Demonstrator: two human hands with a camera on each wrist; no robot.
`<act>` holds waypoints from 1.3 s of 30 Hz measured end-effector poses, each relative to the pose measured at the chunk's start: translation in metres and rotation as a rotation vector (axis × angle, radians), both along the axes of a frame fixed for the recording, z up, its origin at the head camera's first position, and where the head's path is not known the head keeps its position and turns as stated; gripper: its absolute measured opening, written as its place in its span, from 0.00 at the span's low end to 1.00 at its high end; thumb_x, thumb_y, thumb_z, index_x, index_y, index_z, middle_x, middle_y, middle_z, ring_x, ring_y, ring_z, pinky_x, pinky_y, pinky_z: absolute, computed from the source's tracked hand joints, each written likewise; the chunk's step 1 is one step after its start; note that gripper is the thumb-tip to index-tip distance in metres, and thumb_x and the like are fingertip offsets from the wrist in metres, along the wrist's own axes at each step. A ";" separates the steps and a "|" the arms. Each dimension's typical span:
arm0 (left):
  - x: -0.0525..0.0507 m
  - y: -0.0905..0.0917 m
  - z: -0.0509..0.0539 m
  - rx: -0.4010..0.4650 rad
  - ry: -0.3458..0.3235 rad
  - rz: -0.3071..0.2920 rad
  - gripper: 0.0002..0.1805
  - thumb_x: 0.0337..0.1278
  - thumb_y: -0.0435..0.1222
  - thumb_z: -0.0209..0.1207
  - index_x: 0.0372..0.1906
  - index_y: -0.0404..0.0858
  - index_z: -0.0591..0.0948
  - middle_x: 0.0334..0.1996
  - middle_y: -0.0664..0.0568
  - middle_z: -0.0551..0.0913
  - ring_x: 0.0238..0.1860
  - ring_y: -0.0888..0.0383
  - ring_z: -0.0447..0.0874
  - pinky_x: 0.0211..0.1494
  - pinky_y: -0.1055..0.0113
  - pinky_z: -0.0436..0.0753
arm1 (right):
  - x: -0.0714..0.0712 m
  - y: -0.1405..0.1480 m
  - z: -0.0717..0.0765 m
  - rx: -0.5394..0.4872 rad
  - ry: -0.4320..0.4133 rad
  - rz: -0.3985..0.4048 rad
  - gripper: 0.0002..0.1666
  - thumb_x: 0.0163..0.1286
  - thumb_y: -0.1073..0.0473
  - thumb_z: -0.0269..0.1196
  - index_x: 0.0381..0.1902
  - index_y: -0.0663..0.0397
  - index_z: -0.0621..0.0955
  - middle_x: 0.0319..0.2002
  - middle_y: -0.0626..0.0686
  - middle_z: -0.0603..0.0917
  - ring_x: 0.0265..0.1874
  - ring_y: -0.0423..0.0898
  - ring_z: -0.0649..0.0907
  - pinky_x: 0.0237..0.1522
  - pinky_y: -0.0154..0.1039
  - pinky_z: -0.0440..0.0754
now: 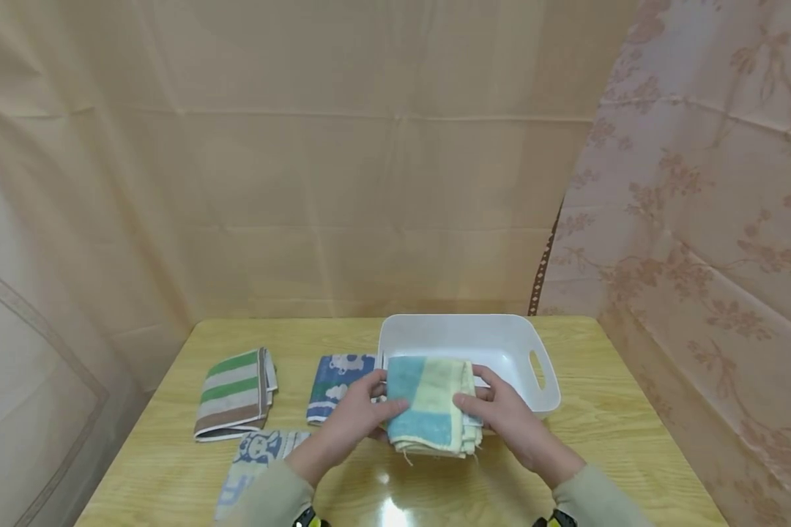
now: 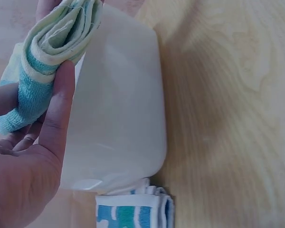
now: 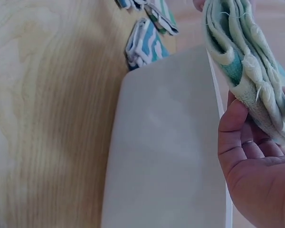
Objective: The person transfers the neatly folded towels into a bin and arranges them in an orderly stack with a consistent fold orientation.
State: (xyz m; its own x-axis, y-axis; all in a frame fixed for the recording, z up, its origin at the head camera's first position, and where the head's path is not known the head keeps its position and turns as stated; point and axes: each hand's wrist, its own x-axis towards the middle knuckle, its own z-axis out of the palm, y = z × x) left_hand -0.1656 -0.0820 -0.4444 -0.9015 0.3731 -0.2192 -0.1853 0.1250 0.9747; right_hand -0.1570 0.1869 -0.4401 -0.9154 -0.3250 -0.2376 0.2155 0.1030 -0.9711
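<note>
Both hands hold up a folded teal and pale yellow towel (image 1: 428,410), in front of the near wall of a white basket (image 1: 461,329). At its left edge, my left hand (image 1: 356,410) pinches the towel, the thumb on the front face. My right hand (image 1: 504,410) grips the opposite edge with its thumb on top. In the left wrist view the towel (image 2: 42,61) shows rolled, layered folds between thumb and fingers. Loose threads hang from the towel's layered edge (image 3: 249,61) in the right wrist view. The towel hides part of the basket's inside.
Left of the basket lies a folded blue towel (image 1: 339,373) with white bear shapes. Farther left is a green, white and brown striped towel (image 1: 234,391). A pale towel (image 1: 257,457) with a blue animal print sits nearer, partly behind the left sleeve. All rest on a wooden table (image 1: 613,439).
</note>
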 end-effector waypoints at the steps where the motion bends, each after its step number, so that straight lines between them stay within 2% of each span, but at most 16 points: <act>1: -0.001 0.001 0.002 -0.007 0.008 0.002 0.37 0.65 0.44 0.67 0.72 0.35 0.67 0.61 0.41 0.80 0.36 0.50 0.89 0.34 0.54 0.90 | -0.001 0.000 0.001 0.002 -0.002 -0.007 0.44 0.75 0.48 0.64 0.78 0.54 0.57 0.56 0.62 0.84 0.45 0.51 0.88 0.46 0.47 0.88; 8: -0.014 0.007 0.011 -0.052 0.039 0.013 0.36 0.65 0.44 0.67 0.71 0.35 0.68 0.59 0.39 0.80 0.34 0.50 0.88 0.32 0.53 0.89 | -0.012 0.004 0.008 0.049 0.029 -0.040 0.44 0.74 0.46 0.64 0.78 0.54 0.57 0.58 0.62 0.83 0.47 0.50 0.88 0.49 0.44 0.86; 14: -0.026 0.011 0.013 -0.074 0.045 0.020 0.40 0.65 0.45 0.67 0.75 0.35 0.64 0.66 0.35 0.74 0.38 0.51 0.88 0.34 0.52 0.89 | -0.022 0.005 0.011 0.108 0.038 -0.078 0.44 0.74 0.44 0.64 0.78 0.52 0.59 0.59 0.61 0.83 0.47 0.48 0.87 0.51 0.43 0.84; 20: -0.036 0.016 0.013 -0.069 0.035 0.029 0.32 0.66 0.43 0.67 0.69 0.37 0.70 0.57 0.40 0.81 0.37 0.50 0.88 0.34 0.55 0.90 | -0.031 0.005 0.011 0.139 0.034 -0.096 0.44 0.74 0.43 0.64 0.77 0.51 0.59 0.61 0.61 0.82 0.48 0.48 0.87 0.55 0.49 0.83; 28: -0.044 0.020 0.010 -0.082 0.043 0.044 0.31 0.67 0.43 0.66 0.69 0.37 0.70 0.58 0.40 0.80 0.36 0.51 0.88 0.33 0.55 0.90 | -0.041 0.005 0.005 0.132 0.029 -0.115 0.41 0.74 0.46 0.64 0.76 0.53 0.61 0.59 0.61 0.83 0.46 0.48 0.87 0.54 0.47 0.83; 35: -0.047 0.023 0.007 -0.095 0.028 0.042 0.30 0.67 0.42 0.66 0.68 0.37 0.71 0.51 0.42 0.83 0.35 0.51 0.88 0.33 0.56 0.90 | -0.045 0.005 -0.002 0.125 0.012 -0.102 0.40 0.76 0.48 0.62 0.76 0.55 0.60 0.54 0.60 0.84 0.43 0.48 0.87 0.48 0.44 0.86; 39: -0.049 0.023 0.005 -0.102 0.015 0.052 0.31 0.67 0.43 0.66 0.69 0.37 0.70 0.50 0.43 0.83 0.36 0.51 0.88 0.34 0.56 0.90 | -0.045 0.005 -0.002 0.114 0.012 -0.101 0.39 0.76 0.49 0.63 0.76 0.54 0.60 0.54 0.60 0.85 0.42 0.48 0.87 0.46 0.44 0.86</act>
